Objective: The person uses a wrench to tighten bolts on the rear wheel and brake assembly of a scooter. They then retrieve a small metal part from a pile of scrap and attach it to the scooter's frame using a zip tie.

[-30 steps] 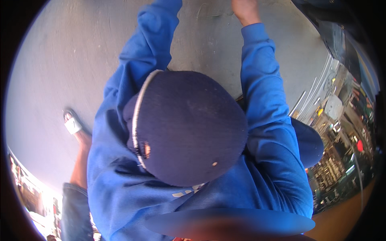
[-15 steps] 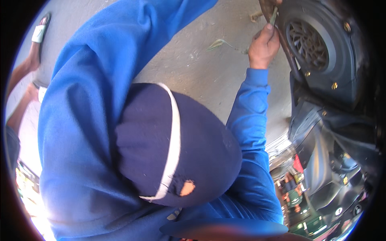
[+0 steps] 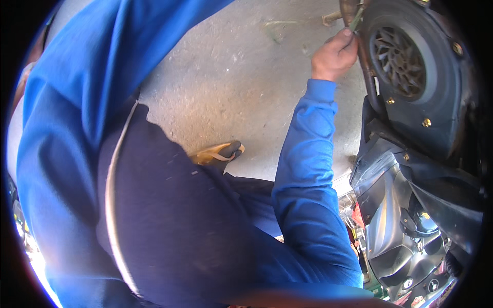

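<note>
My right hand [image 3: 335,55] is closed, its thumb and fingers pinching a thin greenish strip [image 3: 356,19] whose exact kind I cannot make out. It is beside a dark pipe [image 3: 365,66] that runs along the edge of a black scooter part. Next to the hand is a round black cover [image 3: 374,23] with a vaned fan [image 3: 399,60] at its centre. My left arm [image 3: 128,46], in a blue sleeve, stretches up past the top edge, so the left hand is out of sight.
Dark scooter body panels [image 3: 393,200] with brass-coloured bolts [image 3: 427,122] fill the right side. A foot in a tan sandal [image 3: 218,153] rests on the grey concrete floor [image 3: 241,97]. A brown stub [image 3: 331,18] lies near the pipe.
The view has shifted, bringing the sandalled foot into sight while the other person's legs at the left have mostly gone. My right hand stays at the pipe, still pinching the strip.
</note>
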Demonstrator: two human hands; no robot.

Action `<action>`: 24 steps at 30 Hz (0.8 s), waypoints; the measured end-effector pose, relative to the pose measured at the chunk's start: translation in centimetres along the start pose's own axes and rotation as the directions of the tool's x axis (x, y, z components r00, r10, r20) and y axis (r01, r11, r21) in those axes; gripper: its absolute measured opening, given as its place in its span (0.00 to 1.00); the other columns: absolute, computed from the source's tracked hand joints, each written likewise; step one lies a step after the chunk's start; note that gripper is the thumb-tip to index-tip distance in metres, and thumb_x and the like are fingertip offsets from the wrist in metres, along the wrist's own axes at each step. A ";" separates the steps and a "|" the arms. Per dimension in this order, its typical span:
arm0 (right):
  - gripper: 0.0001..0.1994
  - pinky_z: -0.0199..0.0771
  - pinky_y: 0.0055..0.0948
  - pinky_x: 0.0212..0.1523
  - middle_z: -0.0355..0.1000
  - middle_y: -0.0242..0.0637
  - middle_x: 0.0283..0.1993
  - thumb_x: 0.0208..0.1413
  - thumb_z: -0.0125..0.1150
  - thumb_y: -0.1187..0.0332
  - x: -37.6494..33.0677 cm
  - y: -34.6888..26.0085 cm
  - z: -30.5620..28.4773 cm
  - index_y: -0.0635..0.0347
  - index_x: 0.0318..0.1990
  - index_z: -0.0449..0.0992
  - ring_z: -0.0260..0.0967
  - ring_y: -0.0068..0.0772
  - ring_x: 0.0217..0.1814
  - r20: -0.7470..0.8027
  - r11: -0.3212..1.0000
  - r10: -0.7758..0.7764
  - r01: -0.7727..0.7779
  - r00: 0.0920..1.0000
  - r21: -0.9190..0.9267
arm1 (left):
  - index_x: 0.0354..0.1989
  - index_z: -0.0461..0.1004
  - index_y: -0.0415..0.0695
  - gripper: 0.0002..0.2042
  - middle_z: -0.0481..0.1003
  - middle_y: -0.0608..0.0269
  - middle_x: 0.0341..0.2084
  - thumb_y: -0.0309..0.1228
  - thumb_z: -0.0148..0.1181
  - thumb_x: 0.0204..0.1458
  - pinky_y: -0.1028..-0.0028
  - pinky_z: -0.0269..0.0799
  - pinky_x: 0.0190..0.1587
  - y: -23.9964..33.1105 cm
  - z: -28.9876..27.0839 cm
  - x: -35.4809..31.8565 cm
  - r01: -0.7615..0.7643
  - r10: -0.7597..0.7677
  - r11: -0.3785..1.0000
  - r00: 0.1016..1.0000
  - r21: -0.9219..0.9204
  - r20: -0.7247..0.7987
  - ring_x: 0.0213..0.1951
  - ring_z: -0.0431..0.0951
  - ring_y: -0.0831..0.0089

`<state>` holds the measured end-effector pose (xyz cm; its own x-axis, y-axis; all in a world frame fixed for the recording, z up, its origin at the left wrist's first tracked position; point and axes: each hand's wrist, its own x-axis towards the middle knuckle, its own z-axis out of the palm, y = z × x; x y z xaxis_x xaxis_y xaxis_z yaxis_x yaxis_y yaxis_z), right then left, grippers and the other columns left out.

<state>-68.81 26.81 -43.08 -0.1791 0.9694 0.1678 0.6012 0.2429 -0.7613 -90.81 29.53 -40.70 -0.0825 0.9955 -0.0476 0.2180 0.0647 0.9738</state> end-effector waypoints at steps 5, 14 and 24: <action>0.20 0.69 0.42 0.41 0.73 0.56 0.37 0.64 0.46 0.57 0.0 0.0 0.3 0.69 0.45 0.72 0.71 0.58 0.38 0.048 0.994 0.102 -0.101 0.994 -0.037 | 0.62 0.60 0.36 0.32 0.78 0.45 0.30 0.31 0.60 0.45 0.64 0.74 0.42 0.9 0.4 -3.8 0.085 -0.114 0.931 0.991 0.355 0.063 0.37 0.79 0.52; 0.15 0.70 0.43 0.43 0.73 0.59 0.38 0.63 0.46 0.64 0.0 -3.2 -0.6 0.69 0.44 0.72 0.72 0.59 0.41 0.025 0.999 0.047 -0.047 0.999 -0.008 | 0.70 0.38 0.34 0.50 0.68 0.31 0.53 0.40 0.63 0.41 0.69 0.65 0.59 4.8 4.5 -5.6 0.261 -0.259 0.965 0.963 -0.023 0.080 0.58 0.69 0.49; 0.16 0.66 0.42 0.56 0.72 0.50 0.48 0.60 0.50 0.62 -1.4 1.8 2.9 0.59 0.51 0.73 0.68 0.49 0.52 0.135 0.923 -0.148 0.186 0.980 -0.338 | 0.43 0.79 0.39 0.23 0.77 0.46 0.45 0.44 0.64 0.43 0.58 0.70 0.51 13.3 -3.0 -12.1 0.005 -0.539 0.543 0.768 0.840 0.344 0.49 0.76 0.55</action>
<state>-69.71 25.79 -46.53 -0.3695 0.9092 0.1920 0.7846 0.4160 -0.4598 -89.83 18.15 -26.46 0.1537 0.7542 -0.6384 0.9346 0.0989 0.3418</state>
